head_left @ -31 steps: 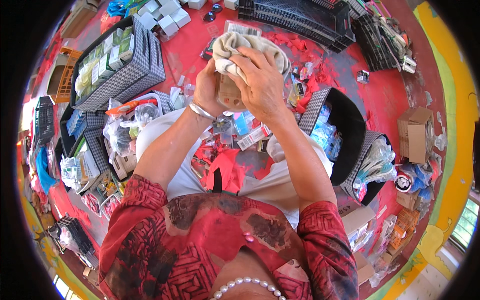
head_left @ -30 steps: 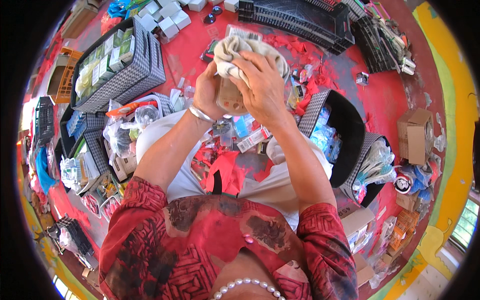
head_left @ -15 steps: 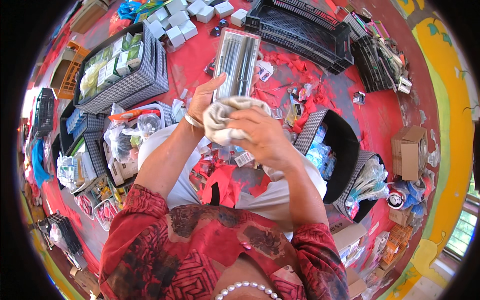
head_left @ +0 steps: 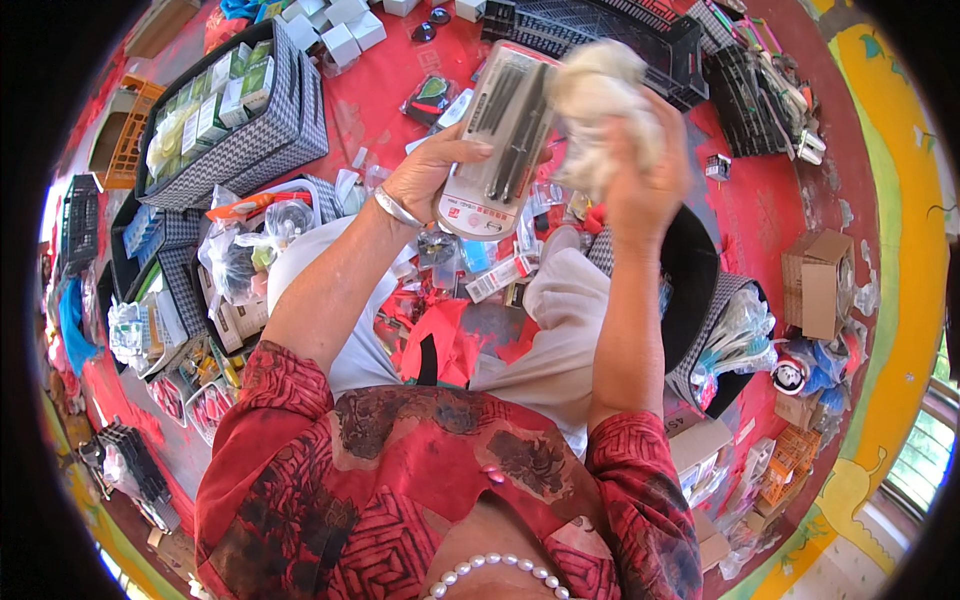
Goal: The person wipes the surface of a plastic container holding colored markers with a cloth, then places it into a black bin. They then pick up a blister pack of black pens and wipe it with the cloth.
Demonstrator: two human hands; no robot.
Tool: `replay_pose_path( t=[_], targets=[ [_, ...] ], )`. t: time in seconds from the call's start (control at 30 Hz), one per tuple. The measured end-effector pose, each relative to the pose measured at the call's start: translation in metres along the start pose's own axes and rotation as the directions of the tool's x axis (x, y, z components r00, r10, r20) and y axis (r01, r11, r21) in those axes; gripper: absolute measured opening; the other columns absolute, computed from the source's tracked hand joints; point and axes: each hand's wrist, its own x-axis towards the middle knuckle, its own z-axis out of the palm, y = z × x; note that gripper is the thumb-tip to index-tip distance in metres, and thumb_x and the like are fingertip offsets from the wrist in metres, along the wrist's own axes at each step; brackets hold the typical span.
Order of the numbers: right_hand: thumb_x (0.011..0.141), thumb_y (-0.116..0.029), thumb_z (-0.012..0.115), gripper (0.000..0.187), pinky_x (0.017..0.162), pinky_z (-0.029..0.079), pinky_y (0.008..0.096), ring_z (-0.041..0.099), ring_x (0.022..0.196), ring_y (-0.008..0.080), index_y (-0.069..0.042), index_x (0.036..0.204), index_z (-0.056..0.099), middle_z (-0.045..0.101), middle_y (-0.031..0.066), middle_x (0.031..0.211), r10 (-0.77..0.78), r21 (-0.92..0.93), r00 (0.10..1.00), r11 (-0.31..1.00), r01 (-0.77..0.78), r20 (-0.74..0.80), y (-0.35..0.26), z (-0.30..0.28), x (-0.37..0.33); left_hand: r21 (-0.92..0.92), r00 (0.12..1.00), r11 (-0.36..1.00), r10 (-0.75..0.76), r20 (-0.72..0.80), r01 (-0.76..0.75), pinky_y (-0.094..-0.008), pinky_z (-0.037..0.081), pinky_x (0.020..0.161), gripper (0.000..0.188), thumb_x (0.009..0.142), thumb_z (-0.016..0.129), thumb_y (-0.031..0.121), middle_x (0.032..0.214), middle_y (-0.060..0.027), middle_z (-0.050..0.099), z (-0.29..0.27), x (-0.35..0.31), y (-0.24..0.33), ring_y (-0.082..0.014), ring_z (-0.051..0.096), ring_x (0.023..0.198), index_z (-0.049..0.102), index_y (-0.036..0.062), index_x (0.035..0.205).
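My left hand grips a long blister pack by its left edge. Long dark pen-like pieces lie under its clear front, and the pack is tilted with its top leaning right. To the right of it, my right hand is closed round a crumpled off-white cloth. The cloth is smeared by motion and sits close beside the pack's upper right edge; whether they touch I cannot tell. Beneath the pack, between my legs, lie small packages and a white and red box.
Left stands a checkered bin of small boxes, with a bin of bagged goods nearer. A black crate lies far ahead. Right are a dark bin, another with plastic bags, and a cardboard box. Red scraps litter the floor.
The cloth has moved from the pack's lower end up and to its right side with my right hand. The pack has tilted to the right, and its printed lower end now shows.
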Motion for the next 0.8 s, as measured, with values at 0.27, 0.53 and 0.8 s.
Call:
replay_pose_path(
  t=[0.27,0.53,0.8],
  targets=[
    [0.076,-0.018,0.067,0.023,0.071,0.048,0.0372,0.059,0.083,0.0314,-0.003,0.093,0.063,0.06,0.014,0.091,-0.075,-0.557,0.997,0.827,0.075,0.022,0.034,0.01,0.013,0.147,0.994,0.983,-0.105,-0.018,0.106,-0.0373,0.046,0.089,0.062,0.071,0.064,0.01,0.116,-0.0142,0.056,-0.005,-0.005,-0.009,-0.0246,0.058,0.103,0.04,0.0002,0.128],
    [0.081,-0.019,0.063,0.022,0.066,0.047,0.0324,0.059,0.067,0.0176,0.003,0.087,0.063,0.064,0.0092,0.084,0.635,0.118,0.768,0.771,-0.626,-0.08,0.061,-0.041,0.019,-0.018,0.983,0.995,-0.095,0.157,0.099,-0.0366,0.046,0.091,0.071,0.072,0.068,0.023,0.119,-0.0204,0.053,-0.012,-0.001,-0.006,-0.0276,0.057,0.105,0.036,-0.0035,0.13],
    [0.084,-0.038,0.06,0.041,0.074,0.05,0.0283,0.063,0.079,0.0154,0.002,0.096,0.063,0.065,0.009,0.092,0.658,0.394,0.473,0.278,-0.876,0.586,0.042,-0.033,0.008,0.208,0.972,0.959,-0.216,0.088,0.194,-0.0315,0.044,0.089,0.068,0.075,0.067,0.023,0.117,-0.0178,0.054,-0.023,-0.009,0.009,-0.0211,0.057,0.102,0.038,-0.0087,0.128]
  ],
)
